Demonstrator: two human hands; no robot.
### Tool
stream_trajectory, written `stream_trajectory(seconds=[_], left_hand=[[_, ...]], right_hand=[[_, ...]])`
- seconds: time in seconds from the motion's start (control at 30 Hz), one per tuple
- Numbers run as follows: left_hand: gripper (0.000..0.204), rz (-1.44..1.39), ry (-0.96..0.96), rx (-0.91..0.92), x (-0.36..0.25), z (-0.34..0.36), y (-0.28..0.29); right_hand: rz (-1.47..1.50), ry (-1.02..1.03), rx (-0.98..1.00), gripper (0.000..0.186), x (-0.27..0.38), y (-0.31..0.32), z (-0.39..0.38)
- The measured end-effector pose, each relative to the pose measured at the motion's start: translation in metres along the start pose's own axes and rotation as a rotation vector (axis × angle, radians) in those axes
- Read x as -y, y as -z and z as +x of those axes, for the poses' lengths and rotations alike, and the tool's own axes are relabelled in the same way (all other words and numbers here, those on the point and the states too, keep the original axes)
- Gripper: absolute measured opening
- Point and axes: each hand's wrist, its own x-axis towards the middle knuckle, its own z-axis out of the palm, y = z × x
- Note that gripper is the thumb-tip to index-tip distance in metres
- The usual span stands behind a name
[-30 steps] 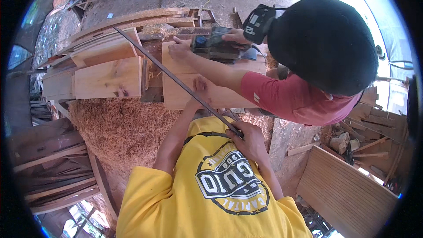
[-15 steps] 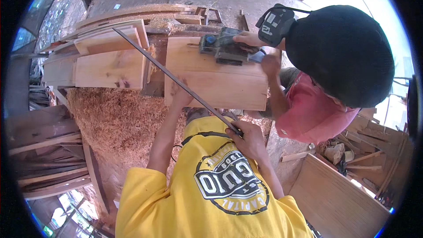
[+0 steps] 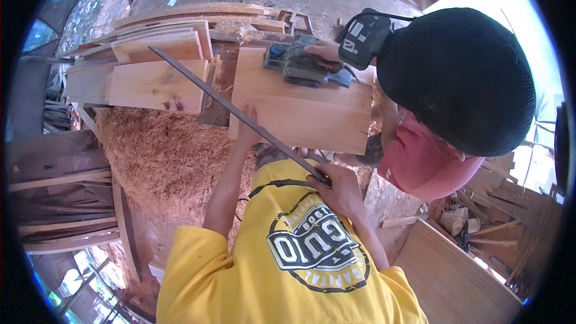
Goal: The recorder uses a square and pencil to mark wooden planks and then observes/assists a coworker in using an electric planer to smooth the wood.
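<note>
My left hand (image 3: 248,133) lies on the near left part of a wide wooden board (image 3: 300,114), fingers stretched over its top and partly behind a dark strip. My right hand (image 3: 341,191) is closed round the near end of that long, thin dark strip (image 3: 219,97), held in front of my yellow shirt. The strip slants up to the left across my left hand and the board's corner; its exact kind is unclear. On the board's far half, a co-worker's hand (image 3: 324,51) grips a dark electric hand planer (image 3: 303,63) with a blue knob.
The co-worker in a black cap (image 3: 459,78) and red shirt leans in from the right. Stacked planks (image 3: 157,84) lie at the left, above a heap of wood shavings (image 3: 162,156). A large wooden panel (image 3: 456,276) stands at the lower right, near scrap wood (image 3: 492,231).
The planer has moved left along the board with the co-worker's hand. The co-worker's other hand has drawn back from the planer's rear. The view has shifted slightly; my hands keep their places.
</note>
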Motion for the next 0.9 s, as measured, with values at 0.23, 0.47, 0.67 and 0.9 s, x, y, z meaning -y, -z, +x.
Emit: stream_trajectory(seconds=[0.23,0.47,0.67,0.9], left_hand=[[0.083,-0.046,0.007,0.049,-0.051,-0.039,0.012],[0.09,-0.036,0.219,0.298,-0.063,-0.015,0.017],[0.102,-0.066,0.241,0.178,-0.06,-0.023,-0.004],[0.102,-0.174,0.16,0.123,-0.048,-0.035,-0.035]], right_hand=[[-0.016,-0.045,0.042,0.034,-0.001,-0.002,0.005],[-0.07,0.009,0.034,0.033,0.0,-0.005,0.007],[-0.036,-0.012,0.044,0.029,0.002,-0.007,0.003],[-0.067,-0.03,0.059,0.032,0.0,-0.003,0.002]])
